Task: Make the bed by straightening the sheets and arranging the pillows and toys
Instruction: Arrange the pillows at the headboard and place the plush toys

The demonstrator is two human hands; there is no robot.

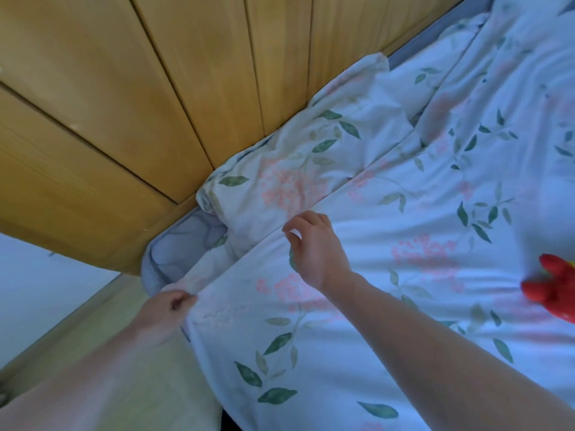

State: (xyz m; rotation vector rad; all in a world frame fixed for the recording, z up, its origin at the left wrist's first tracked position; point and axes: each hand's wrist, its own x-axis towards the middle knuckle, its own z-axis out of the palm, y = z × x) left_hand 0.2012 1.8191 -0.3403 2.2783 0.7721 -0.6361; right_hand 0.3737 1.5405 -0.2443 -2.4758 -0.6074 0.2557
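Room: wooden headboard (pixel 130 98) behind a bed, pale floor at lower left.
Mattress: grey corner (pixel 183 241) bare at the head end, just beside the headboard.
Sheet: floral sheet (pixel 389 275) spread over most of the bed, its edge running diagonally below the pillow; I still see wrinkles.
Pillow: pillow (pixel 298 163) in matching print, against the headboard, rumpled.
Toy: red toy (pixel 553 287) lying on the sheet at the right edge, cut off by the frame.
Left hand: my left hand (pixel 165 312) pinches the sheet's corner at the bed's side.
Right hand: my right hand (pixel 314 247) is over the sheet edge, fingers curled; whether it holds cloth, I cannot tell.
Risk: pulling hard on one corner could skew the sheet, drag the pillow crooked or shift the toy.
Risk: a thin pinch may slip.
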